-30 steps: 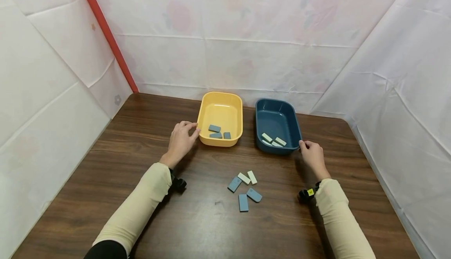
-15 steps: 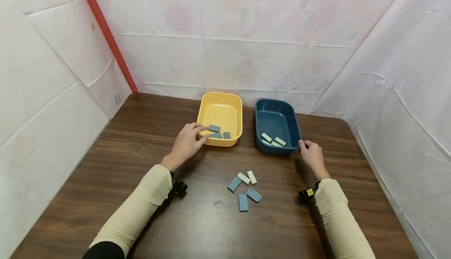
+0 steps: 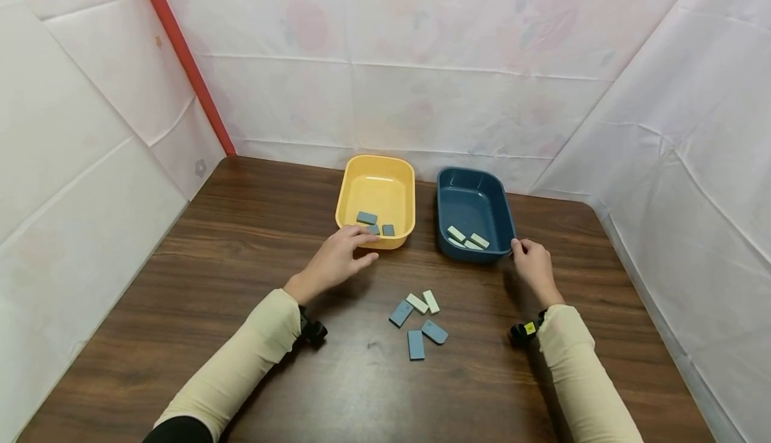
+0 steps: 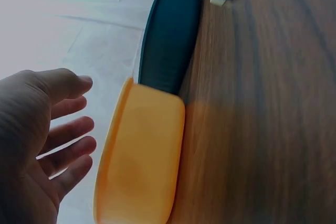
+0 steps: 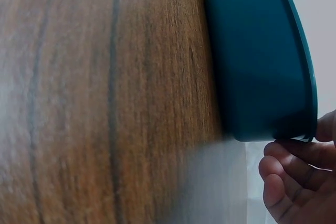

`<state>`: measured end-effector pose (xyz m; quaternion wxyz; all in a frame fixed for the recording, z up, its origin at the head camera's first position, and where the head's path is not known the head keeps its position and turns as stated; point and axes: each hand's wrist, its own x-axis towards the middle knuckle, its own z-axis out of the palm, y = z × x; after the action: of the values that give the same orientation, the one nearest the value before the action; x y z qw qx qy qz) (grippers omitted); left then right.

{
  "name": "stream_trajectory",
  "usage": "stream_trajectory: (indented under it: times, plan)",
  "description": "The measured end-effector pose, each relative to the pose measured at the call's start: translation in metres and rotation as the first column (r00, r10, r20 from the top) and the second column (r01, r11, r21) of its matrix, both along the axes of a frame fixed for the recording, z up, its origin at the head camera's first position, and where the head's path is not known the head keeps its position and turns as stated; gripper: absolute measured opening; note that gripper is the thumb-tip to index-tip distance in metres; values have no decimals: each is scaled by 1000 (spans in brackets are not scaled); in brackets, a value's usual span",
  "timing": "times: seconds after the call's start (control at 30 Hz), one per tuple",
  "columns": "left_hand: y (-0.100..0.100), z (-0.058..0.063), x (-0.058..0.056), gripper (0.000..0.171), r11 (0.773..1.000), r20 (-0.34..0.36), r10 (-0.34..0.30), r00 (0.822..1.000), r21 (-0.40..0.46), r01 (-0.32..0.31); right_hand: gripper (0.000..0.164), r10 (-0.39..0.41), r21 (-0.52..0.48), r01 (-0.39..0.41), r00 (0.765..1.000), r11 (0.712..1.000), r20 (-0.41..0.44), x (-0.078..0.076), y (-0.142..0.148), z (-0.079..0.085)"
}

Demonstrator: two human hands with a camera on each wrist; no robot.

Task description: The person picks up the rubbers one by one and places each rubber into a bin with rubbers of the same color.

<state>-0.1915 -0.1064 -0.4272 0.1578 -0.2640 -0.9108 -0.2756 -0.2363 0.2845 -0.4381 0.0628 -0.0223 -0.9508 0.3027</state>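
Note:
My left hand (image 3: 338, 257) is held over the near-left corner of the yellow bin (image 3: 379, 192), fingers spread loosely with nothing between them. In the left wrist view its thumb and fingers (image 4: 73, 127) stand apart from the bin's wall. Grey-blue rectangular blocks (image 3: 367, 218) lie in the yellow bin, one partly covered by the fingers. My right hand (image 3: 535, 270) pinches the near-right corner rim of the dark blue bin (image 3: 472, 205). The right wrist view shows thumb and fingers at that rim (image 5: 310, 93). Several cream blocks (image 3: 479, 241) lie inside the blue bin.
On the brown wooden table (image 3: 241, 242), three grey-blue blocks (image 3: 415, 345) and two cream blocks (image 3: 430, 302) lie loosely grouped in front of the bins. White patterned sheets (image 3: 385, 61) hang behind and on both sides. A red pole (image 3: 183, 58) rises at the back left.
My left hand has left the yellow bin's left rim and moved right and nearer to me, its fingers now over the near rim. The right hand, bins and blocks stay in place.

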Motion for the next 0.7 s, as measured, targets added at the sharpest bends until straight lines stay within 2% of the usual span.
stream_trajectory:
  times: [0.13,0.33,0.7]
  plan:
    - [7,-3,6,32,997,-4,-72,997,-32,72,44,3,-7,-3,1000,1000,8,1,-1,0]
    - [16,-11,15,33,985,54,-136,989,-100,141,44,5,-13,-4,1000,1000,20,2,-2,0]
    - [31,-16,28,34,944,132,-252,959,-186,274,45,-23,-9,23,1000,1000,2,-1,-1,-1]
